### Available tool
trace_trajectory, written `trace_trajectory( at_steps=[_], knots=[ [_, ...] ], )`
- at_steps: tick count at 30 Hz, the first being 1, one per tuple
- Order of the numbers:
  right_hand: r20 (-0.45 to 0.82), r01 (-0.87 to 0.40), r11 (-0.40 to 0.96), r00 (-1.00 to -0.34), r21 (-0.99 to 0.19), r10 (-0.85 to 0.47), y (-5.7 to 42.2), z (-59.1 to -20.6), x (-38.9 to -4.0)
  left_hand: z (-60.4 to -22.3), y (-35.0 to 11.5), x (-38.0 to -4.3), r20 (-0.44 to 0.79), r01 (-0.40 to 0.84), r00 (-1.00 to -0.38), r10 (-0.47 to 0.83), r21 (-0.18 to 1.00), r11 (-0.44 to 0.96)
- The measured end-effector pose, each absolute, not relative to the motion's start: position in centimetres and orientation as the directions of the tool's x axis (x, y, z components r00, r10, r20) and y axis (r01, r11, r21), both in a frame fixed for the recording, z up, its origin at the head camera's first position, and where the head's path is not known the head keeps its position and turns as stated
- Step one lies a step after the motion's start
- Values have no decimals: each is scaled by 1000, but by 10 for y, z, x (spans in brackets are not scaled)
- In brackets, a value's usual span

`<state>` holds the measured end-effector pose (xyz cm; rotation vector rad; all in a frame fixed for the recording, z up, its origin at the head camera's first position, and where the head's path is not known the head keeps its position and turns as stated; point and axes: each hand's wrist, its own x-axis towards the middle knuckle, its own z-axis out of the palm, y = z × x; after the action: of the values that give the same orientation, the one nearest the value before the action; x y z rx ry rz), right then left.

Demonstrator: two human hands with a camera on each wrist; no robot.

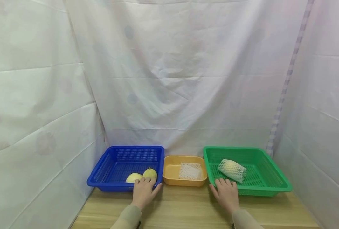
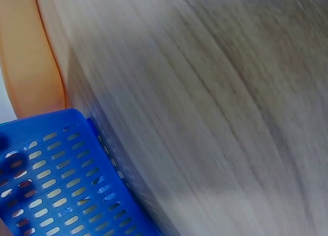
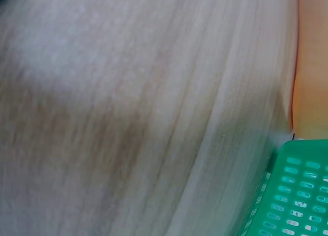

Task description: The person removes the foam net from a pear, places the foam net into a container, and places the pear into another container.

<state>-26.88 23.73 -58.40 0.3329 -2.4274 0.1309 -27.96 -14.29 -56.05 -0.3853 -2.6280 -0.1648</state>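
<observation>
My left hand [image 1: 143, 191] rests at the front rim of a blue plastic basket [image 1: 123, 184], fingers forward and thumb spread to the right. Just beyond its fingertips, a greenish pear [image 1: 149, 173] with a stem and a paler yellow fruit [image 1: 133, 177] lie inside that basket. At the front left corner of a green basket [image 1: 268, 190] is my right hand [image 1: 226, 194], its fingers over the rim and nothing in its grasp. Inside the green basket lies a pale fruit [image 1: 229, 166] wrapped in a white foam net [image 1: 239, 174]. Both wrist views show mainly tabletop and basket sides.
Between the baskets stands a shallow orange tray [image 1: 169, 182] holding an empty white foam net [image 1: 190, 171]. All three containers sit on a wood-grain table [image 1: 183, 206]. White cloth [image 1: 169, 79] hangs behind and along both sides.
</observation>
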Motion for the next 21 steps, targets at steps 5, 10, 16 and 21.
trace_trajectory(
  at_steps=[5,10,16,21],
  knots=[
    [645,-285,958,-732,3,-220,237,-583,-270,-560,-143,-279,493,296,-838,235,48,954],
    [618,-277,961,-754,9,-223,236,-580,-272,-557,-144,-278,491,290,-840,231,45,956],
    [531,-246,969,-825,-34,-191,235,-572,-268,-557,-144,-278,484,294,-842,241,36,955],
    [425,-204,977,-892,-68,-157,236,-568,-266,-561,-143,-279,487,302,-837,248,34,953]
  ],
)
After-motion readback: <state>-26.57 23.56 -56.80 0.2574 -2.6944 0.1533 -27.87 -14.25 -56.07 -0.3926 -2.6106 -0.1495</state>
